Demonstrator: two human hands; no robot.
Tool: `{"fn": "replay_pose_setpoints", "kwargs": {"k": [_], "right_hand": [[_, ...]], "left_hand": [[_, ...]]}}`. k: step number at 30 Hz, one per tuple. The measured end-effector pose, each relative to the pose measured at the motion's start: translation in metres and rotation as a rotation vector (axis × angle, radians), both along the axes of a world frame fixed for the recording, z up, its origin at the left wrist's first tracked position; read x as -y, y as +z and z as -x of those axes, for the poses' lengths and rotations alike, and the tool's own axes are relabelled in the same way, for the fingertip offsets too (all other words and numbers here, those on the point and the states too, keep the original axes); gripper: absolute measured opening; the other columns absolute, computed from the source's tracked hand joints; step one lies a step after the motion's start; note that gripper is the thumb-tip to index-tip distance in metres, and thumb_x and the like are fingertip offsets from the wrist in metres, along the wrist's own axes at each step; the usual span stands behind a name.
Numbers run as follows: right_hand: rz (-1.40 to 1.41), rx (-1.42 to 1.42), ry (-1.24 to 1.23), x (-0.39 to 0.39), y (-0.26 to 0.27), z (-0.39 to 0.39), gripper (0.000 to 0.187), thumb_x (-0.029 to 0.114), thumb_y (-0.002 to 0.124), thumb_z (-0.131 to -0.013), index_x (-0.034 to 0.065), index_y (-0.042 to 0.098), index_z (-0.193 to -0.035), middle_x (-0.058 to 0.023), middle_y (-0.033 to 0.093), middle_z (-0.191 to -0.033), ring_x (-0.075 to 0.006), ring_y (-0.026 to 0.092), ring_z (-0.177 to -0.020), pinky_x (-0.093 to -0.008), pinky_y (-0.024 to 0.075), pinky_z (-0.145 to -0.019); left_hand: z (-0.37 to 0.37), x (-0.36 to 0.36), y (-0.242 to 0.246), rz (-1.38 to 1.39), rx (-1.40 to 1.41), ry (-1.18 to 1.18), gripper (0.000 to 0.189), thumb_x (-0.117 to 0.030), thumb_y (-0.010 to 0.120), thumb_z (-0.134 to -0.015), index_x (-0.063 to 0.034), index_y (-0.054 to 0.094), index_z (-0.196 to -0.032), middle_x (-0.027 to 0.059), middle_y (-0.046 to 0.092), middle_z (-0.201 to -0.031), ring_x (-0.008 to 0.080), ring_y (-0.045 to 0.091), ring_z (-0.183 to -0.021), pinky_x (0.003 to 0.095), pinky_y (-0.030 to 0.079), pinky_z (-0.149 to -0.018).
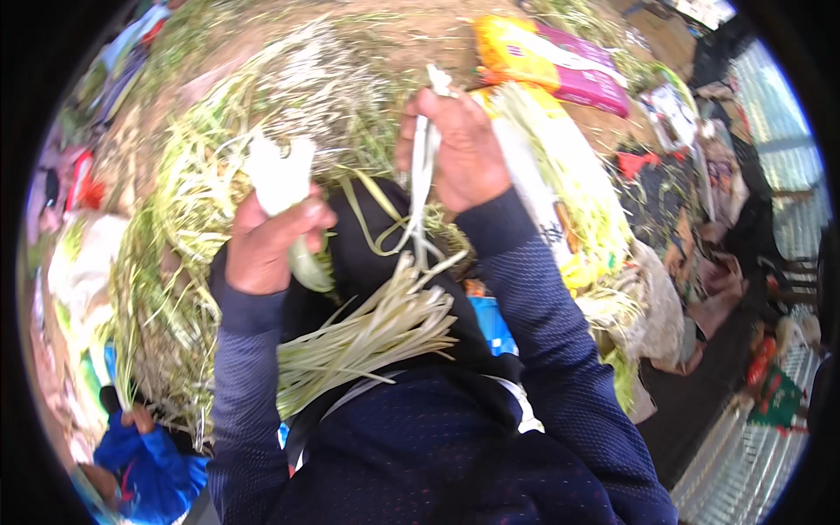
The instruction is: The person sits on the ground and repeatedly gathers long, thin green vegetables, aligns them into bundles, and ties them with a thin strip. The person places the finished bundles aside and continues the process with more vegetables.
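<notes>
My left hand is closed around a white-and-pale-green bundle. Its upper end is overexposed, so I cannot tell whether it is stalks or a wrapping. A few thin pale stalks are pinched in my right hand, whitish tips above the fingers and lower ends hanging down. Across my lap lies a loose bunch of pale yellow-green leafy stalks, blanched chives by their look. The hanging stalks reach the upper end of this bunch. Both hands are raised in front of me, apart from each other.
A large heap of cut stalks spreads ahead and left. On the right, more stalks lie on yellow-and-white sacking, below an orange-and-purple bag. Another person in blue holds stalks at lower left. Corrugated sheeting stands far right.
</notes>
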State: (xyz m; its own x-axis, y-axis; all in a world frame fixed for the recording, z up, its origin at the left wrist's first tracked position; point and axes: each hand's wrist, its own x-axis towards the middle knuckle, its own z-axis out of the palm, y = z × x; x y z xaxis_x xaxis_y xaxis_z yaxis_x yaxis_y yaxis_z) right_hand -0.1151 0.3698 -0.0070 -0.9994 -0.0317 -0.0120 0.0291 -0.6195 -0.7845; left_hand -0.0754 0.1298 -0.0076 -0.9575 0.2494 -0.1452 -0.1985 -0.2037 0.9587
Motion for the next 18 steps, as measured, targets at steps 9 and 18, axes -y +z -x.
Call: {"fn": "replay_pose_setpoints", "kwargs": {"k": [9,18], "right_hand": [[-0.325,-0.025,0.286,0.051,0.009,-0.026,0.008,0.006,0.064,-0.094,-0.0018,0.067,-0.096,-0.0033,0.066,-0.075,-0.0074,0.056,-0.055,-0.0232,0.0441,-0.048],[-0.155,0.04,0.224,0.053,-0.003,-0.025,0.007,0.005,0.065,-0.095,-0.0019,0.067,-0.097,-0.0042,0.066,-0.079,-0.0088,0.058,-0.06,-0.024,0.047,-0.051]], "left_hand": [[0.003,-0.001,-0.011,-0.086,0.02,-0.12,0.023,-0.008,0.075,-0.092,0.0003,0.067,-0.112,0.0107,0.073,-0.093,0.0131,0.067,-0.073,0.0256,0.053,-0.058],[-0.002,0.001,-0.008,-0.119,0.027,-0.16,0.033,-0.019,0.072,-0.094,0.0005,0.065,-0.12,0.01,0.071,-0.1,0.0149,0.067,-0.08,0.0288,0.055,-0.071]]}}
